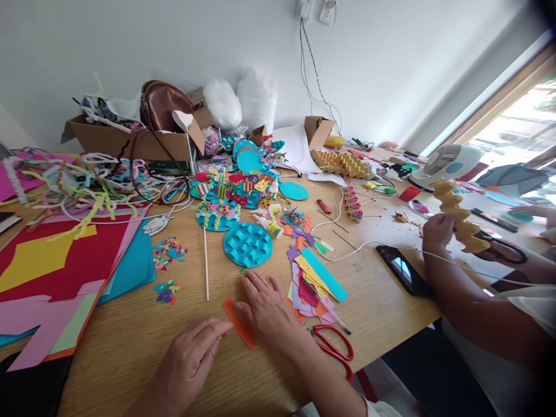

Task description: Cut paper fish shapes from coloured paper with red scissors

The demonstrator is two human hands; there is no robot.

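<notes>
A small orange piece of paper lies on the wooden table in front of me. My left hand is closed, its fingertips pinched at the paper's left edge. My right hand rests flat over the paper's right side, fingers stretched out and thumb on the paper. Just beyond my hands lies a blue round piece with raised paper scales. Right of my right forearm are red-handled scissors, their blades partly hidden. A pen lies across a pile of coloured paper strips.
Coloured paper sheets cover the left side. Small paper cutouts and a wooden stick lie nearer. Glue bottles and decorated blue pieces stand behind. At right, a phone and another person's hand with zigzag yellow paper.
</notes>
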